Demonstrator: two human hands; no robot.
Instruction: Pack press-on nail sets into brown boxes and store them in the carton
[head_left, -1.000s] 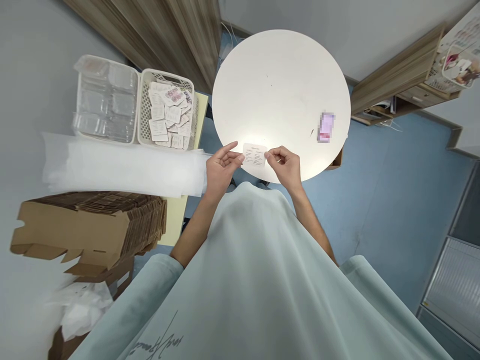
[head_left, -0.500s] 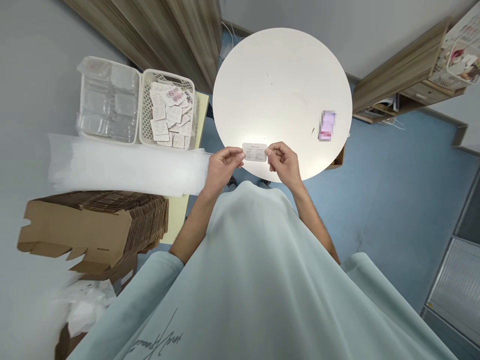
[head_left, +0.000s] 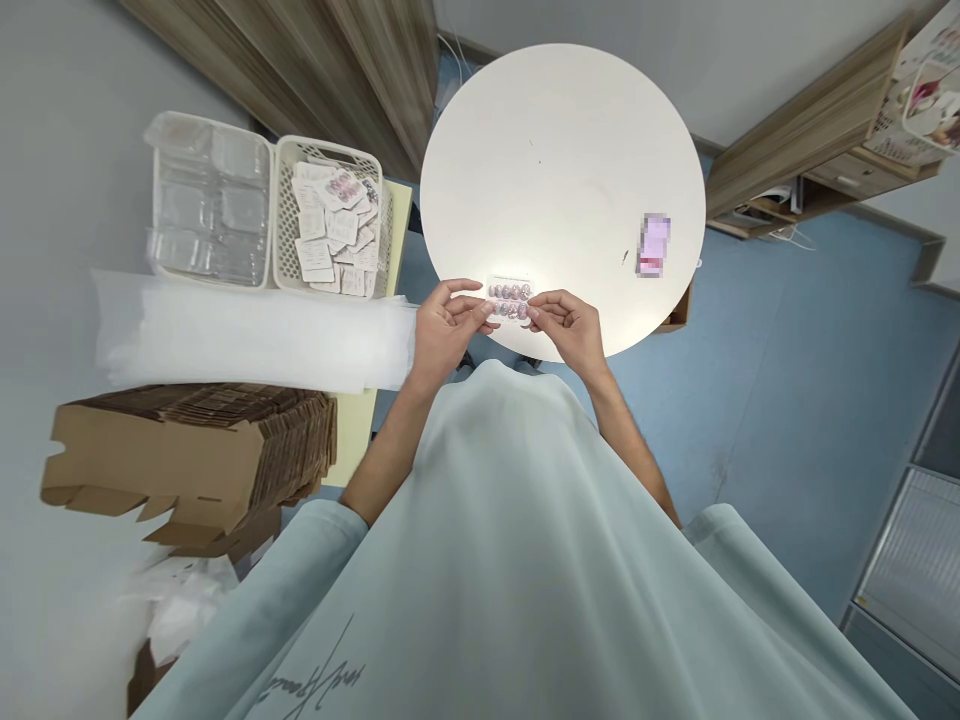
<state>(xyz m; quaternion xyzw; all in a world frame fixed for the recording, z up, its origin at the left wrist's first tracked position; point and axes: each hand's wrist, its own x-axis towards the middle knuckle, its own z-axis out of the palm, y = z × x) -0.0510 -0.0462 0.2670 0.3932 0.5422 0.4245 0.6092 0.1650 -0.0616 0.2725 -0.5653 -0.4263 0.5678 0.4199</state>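
A small white card of press-on nails (head_left: 510,292) is held up over the near edge of the round white table (head_left: 555,130). Two rows of pinkish, glittery nails face me on it. My left hand (head_left: 448,330) pinches the card's left edge between thumb and fingers. At its right edge, my right hand (head_left: 568,328) is closed on the card the same way. The fingertips behind the card are hidden.
To the left stand a basket of similar cards (head_left: 281,220), a bin of clear plastic boxes (head_left: 210,205), white plastic sheets (head_left: 262,332) and folded cardboard boxes (head_left: 157,450). A blurred purple object (head_left: 654,243) lies on the table's right. Wooden cabinets (head_left: 802,140) stand at far right.
The card has been turned over: its printed side faced me before, and now the side with the nails does. Both hands still hold it in nearly the same place.
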